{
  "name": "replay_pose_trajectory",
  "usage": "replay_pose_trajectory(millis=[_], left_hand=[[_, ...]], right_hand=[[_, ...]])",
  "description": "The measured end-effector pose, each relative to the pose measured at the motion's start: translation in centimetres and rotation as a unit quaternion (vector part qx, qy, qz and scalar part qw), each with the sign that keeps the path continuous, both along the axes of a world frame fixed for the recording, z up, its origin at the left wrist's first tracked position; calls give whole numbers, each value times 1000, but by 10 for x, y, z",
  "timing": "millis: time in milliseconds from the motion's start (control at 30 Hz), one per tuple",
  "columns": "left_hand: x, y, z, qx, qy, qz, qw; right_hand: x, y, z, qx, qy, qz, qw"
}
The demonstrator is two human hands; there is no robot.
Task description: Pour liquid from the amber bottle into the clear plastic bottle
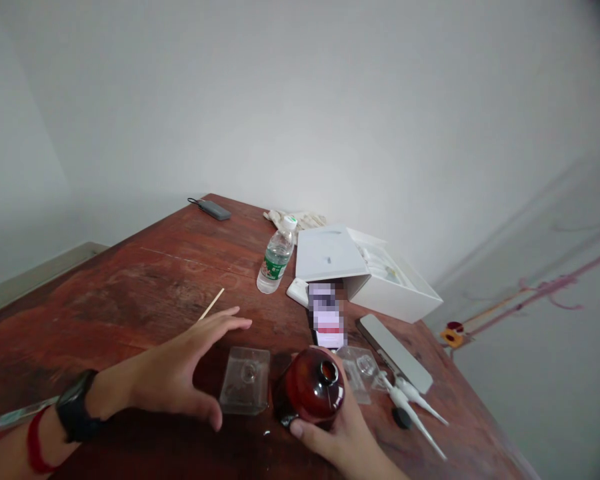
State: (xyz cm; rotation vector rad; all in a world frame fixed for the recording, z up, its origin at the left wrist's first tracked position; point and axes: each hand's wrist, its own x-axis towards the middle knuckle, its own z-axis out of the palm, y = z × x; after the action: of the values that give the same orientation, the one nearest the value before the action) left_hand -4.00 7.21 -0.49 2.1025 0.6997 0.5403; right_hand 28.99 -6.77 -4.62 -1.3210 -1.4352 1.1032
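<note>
My right hand (345, 437) grips a round amber glass bottle (315, 390) with an open neck, standing on the wooden table (145, 280). My left hand (185, 370) hovers with fingers spread just left of a clear square plastic dish (245, 380), holding nothing. A thin wooden stick (211, 304) lies beyond its fingertips. A second clear plastic piece (363, 370) lies right of the bottle.
A phone (326, 320), a water bottle (277, 256), an open white box (365, 270), a grey flat case (395, 353), white pipettes (415, 410) and a small black cap (401, 418) lie on the right. A grey device (214, 209) sits at the far edge.
</note>
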Motion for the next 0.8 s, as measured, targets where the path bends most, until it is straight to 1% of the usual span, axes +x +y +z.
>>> replay_pose_trajectory(millis=[67,167,333,500,800], left_hand=[[3,-5,1,38,66,-15,997],[8,-8,1,58,93,-17,994],[9,-7,-7,71,98,-6,993],[5,-8,-9,68,86,-11,994],[8,-9,-11,64,62,-8,996]], right_hand=[[0,0,2,3,3,-4,1000],[-3,1,6,1,19,3,1000],[-10,2,16,7,11,-11,1000],[-14,3,26,16,-1,-10,1000],[-15,5,30,24,1,-6,1000]])
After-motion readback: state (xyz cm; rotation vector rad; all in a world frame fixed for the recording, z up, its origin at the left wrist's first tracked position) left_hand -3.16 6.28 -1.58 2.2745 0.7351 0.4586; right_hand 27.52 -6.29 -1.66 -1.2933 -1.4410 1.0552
